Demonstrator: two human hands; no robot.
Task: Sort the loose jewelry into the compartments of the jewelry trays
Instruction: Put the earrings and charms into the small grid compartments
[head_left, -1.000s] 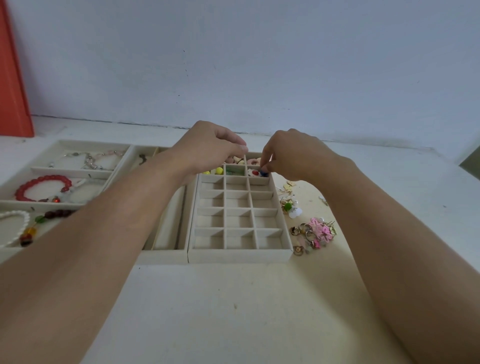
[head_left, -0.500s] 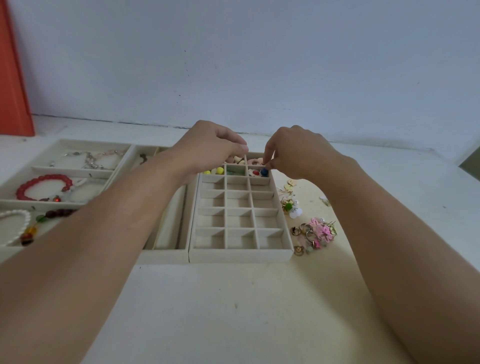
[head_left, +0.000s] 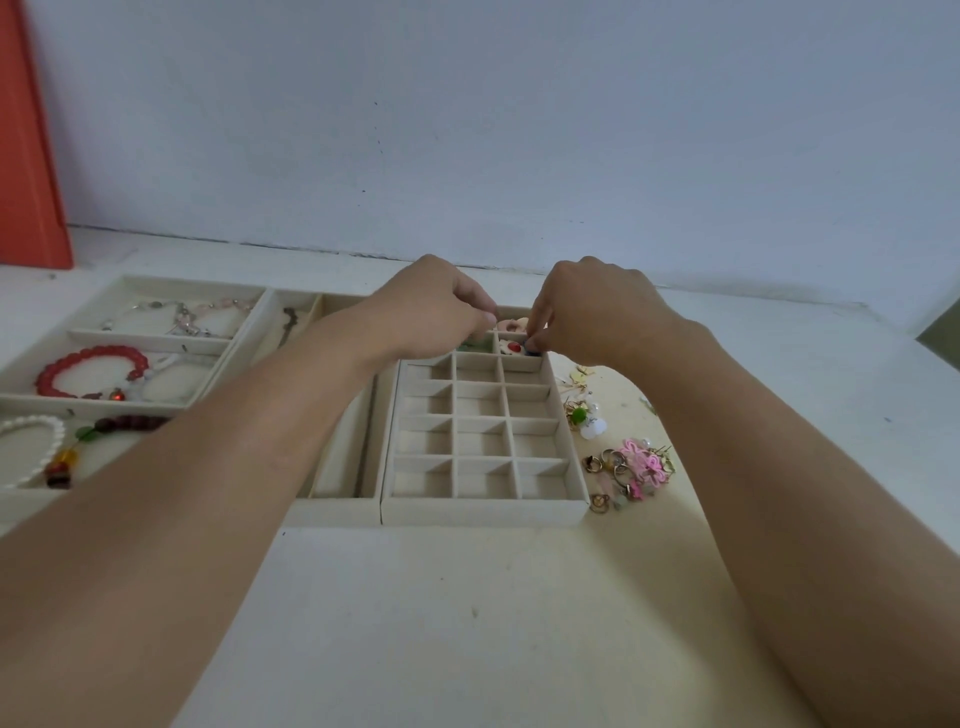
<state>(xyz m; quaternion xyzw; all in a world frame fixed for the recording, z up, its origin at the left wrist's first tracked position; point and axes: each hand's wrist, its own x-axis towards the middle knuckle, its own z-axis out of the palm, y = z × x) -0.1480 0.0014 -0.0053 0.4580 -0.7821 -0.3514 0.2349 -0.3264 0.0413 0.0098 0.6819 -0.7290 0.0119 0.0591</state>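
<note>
The small-compartment tray (head_left: 483, 512) lies in the middle, its near rows bare. Its far row holds a red-centred flower piece (head_left: 513, 347), a pink piece (head_left: 511, 326) and a green piece (head_left: 475, 344). My right hand (head_left: 597, 312) reaches over the far right compartment, and its thumb and forefinger pinch a small blue-bead piece (head_left: 533, 352) there. My left hand (head_left: 431, 312) hovers over the far left compartments with curled fingers, thumb and forefinger tips together; nothing shows between them. Loose pink and gold jewelry (head_left: 641, 467) lies right of the tray.
A wide tray (head_left: 98, 400) on the left holds a red bracelet (head_left: 88, 364), a pearl bracelet (head_left: 31, 441) and a dark bead strand (head_left: 130, 423). A long-slot tray (head_left: 337, 483) sits between the two. A green-and-white earring (head_left: 584, 418) and gold bits (head_left: 579, 376) lie by the right wall.
Both hands have dropped slightly toward the tray's far row. My right fingertips came down onto the blue-bead piece. My left hand now hides the yellow beads.
</note>
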